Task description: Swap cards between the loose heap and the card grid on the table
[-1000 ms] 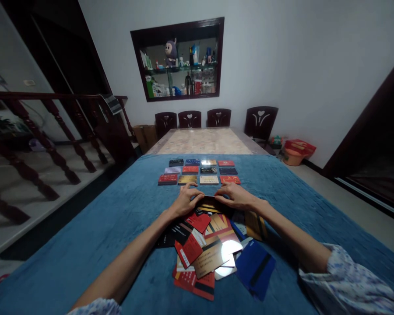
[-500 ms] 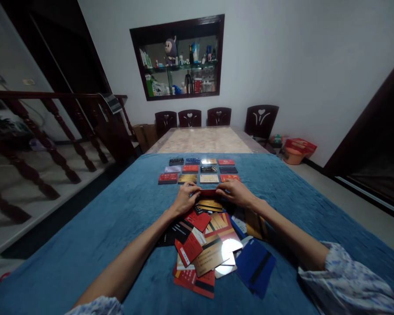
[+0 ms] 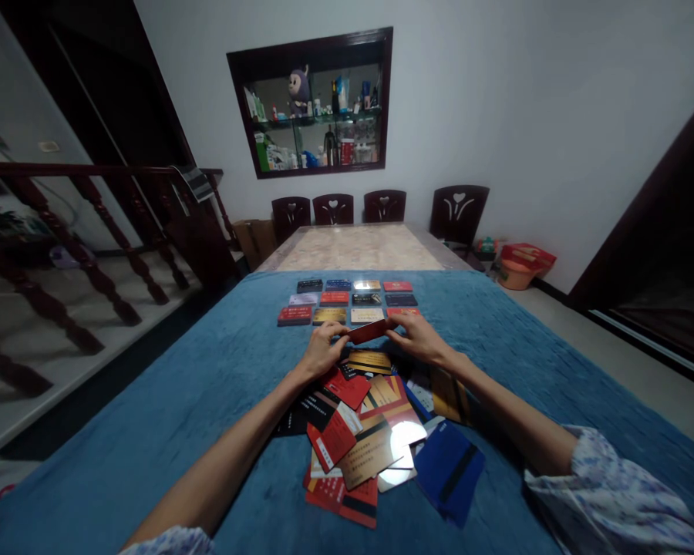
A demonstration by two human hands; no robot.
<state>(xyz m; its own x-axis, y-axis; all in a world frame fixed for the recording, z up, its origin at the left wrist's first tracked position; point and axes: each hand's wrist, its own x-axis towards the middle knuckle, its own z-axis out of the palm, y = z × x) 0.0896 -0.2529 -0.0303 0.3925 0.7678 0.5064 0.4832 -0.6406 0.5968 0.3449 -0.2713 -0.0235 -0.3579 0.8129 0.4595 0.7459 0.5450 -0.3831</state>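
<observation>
Between my two hands a dark red card point(image 3: 368, 332) is held up off the cloth, tilted with its right end higher; whether it is one card or a thin stack I cannot tell. My left hand point(image 3: 325, 348) pinches its left end, and my right hand point(image 3: 417, 336) grips the right end. Just beyond lie neat card piles in three rows, among them a red pile point(image 3: 294, 314), a gold pile point(image 3: 330, 314) and a cream pile point(image 3: 367, 314). Below my hands spreads a loose heap with a gold card point(image 3: 370, 361), a red card point(image 3: 347, 388) and a blue card point(image 3: 451, 470).
A blue cloth point(image 3: 208, 385) covers the near part of the table, and its marbled top point(image 3: 352, 245) shows beyond. Several dark chairs point(image 3: 459, 216) stand at the far side. A wooden railing point(image 3: 104, 231) runs along the left.
The dark red card has tipped from level to slanted, its right end raised, and more of its face shows. Both hands keep hold of it; the heap and piles are unchanged.
</observation>
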